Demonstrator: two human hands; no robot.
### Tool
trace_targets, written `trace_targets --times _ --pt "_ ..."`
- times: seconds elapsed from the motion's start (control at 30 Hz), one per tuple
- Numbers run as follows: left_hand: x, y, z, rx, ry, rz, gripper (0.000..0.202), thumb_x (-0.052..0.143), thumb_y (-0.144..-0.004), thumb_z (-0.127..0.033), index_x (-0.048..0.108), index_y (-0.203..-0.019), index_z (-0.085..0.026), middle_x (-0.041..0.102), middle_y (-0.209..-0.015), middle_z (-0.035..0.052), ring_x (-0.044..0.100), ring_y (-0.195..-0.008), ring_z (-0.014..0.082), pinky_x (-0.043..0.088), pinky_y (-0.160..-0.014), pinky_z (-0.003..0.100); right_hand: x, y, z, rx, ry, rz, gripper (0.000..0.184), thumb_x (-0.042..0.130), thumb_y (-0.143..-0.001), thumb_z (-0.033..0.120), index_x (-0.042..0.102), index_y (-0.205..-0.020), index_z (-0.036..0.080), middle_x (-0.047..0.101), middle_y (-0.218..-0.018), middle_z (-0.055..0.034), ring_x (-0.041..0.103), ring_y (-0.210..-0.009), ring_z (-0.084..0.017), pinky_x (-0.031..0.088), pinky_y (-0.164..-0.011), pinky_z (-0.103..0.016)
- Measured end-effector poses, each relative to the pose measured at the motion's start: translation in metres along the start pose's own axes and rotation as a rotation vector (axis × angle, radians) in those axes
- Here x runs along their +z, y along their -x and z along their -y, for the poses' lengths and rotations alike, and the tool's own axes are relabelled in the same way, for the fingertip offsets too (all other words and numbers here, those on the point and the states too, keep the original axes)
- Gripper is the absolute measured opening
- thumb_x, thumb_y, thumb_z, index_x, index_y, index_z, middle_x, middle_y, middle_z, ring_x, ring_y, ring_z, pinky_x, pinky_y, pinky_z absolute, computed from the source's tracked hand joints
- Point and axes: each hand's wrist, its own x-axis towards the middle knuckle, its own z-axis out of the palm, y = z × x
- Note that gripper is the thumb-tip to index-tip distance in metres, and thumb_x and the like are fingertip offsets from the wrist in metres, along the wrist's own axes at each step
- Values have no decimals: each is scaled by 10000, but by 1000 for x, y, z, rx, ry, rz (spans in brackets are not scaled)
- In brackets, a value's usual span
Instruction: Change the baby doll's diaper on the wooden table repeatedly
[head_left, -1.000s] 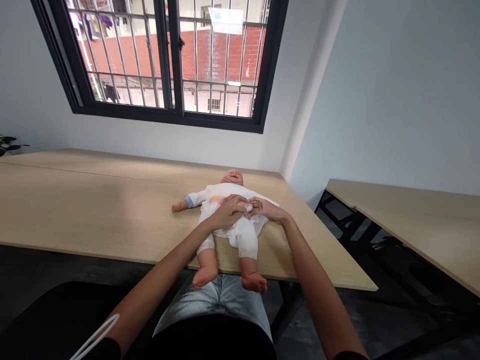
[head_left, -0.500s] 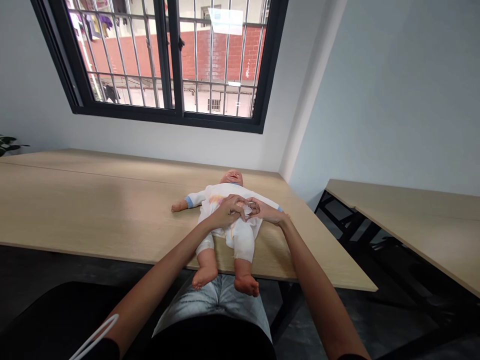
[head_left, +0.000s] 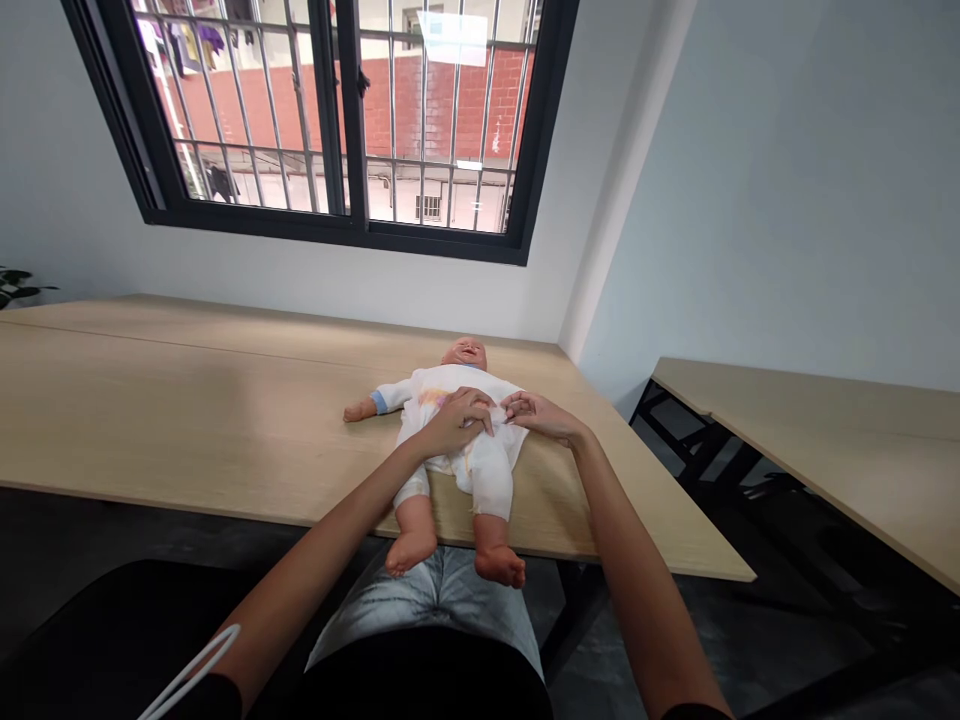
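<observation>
A baby doll (head_left: 454, 440) in a white outfit lies on its back on the wooden table (head_left: 187, 410), head toward the window, bare feet hanging over the near edge. My left hand (head_left: 454, 422) rests on the doll's belly with its fingers curled and pinching the white cloth. Just to its right, my right hand (head_left: 541, 416) also pinches the outfit at the doll's waist. The fingertips of both hands nearly meet. The doll's far arm is hidden behind my right hand.
A second wooden table (head_left: 825, 440) stands to the right across a dark gap of floor. A barred window (head_left: 337, 120) fills the wall behind. A plant leaf (head_left: 15, 288) shows at the far left. My lap sits below the table edge.
The doll's right leg has shifted slightly left and back toward the table. Both hands stay at the doll's waist, with my right hand raised a little.
</observation>
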Motion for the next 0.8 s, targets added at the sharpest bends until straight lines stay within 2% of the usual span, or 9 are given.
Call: trace_targets --times 0.2,0.3,0.37,0.47,0.57,0.7,0.8 --pt "1 0 -7 -112 -299 112 275 429 -891 -255 703 -875 -236 582 -1180 41 447 -1158 219 318 -1034 415 -16 -1 -13 235 -11 -35 351 785 -573 230 647 -878 126 651 -868 -44 580 -781 -116 467 -730 -231" --pt "2 -7 -15 -193 -343 167 391 361 -938 -385 723 -883 -248 579 -1211 35 437 -1175 225 320 -1028 410 -17 0 -14 281 -52 -71 308 788 -567 183 658 -839 120 649 -796 -34 583 -734 -107 481 -685 -209" --pt "5 -15 -20 -241 -370 212 485 337 -925 -526 731 -880 -247 587 -1194 48 450 -1152 250 342 -1001 429 -17 2 -11 279 -127 -125 268 773 -570 124 641 -804 123 643 -772 -25 594 -726 -101 498 -673 -190" --pt "9 -28 -25 -289 -432 313 470 476 -822 -623 719 -880 -225 596 -1150 77 459 -1132 294 346 -985 471 -16 4 -5 271 -232 -189 233 739 -602 78 585 -768 134 625 -756 -6 603 -690 -83 527 -654 -165" --pt "13 -36 -26 -334 -452 375 431 590 -748 -597 676 -960 -232 591 -1160 79 445 -1173 305 299 -1026 518 -15 6 1 238 -297 -199 233 716 -646 84 543 -791 142 613 -757 -1 600 -642 -69 544 -623 -154" --pt "17 -37 -24 -356 -455 356 475 582 -768 -552 602 -1126 -239 568 -1228 90 401 -1253 299 213 -1070 574 -10 10 9 164 -407 -234 310 729 -634 73 527 -854 154 605 -750 -3 614 -649 -85 579 -639 -182" --pt "22 -37 -21 -373 -456 327 464 569 -785 -506 598 -1144 -214 548 -1272 116 375 -1283 319 176 -1074 607 -5 12 13 107 -469 -232 363 749 -619 83 509 -878 163 607 -762 -7 624 -687 -95 594 -678 -203"
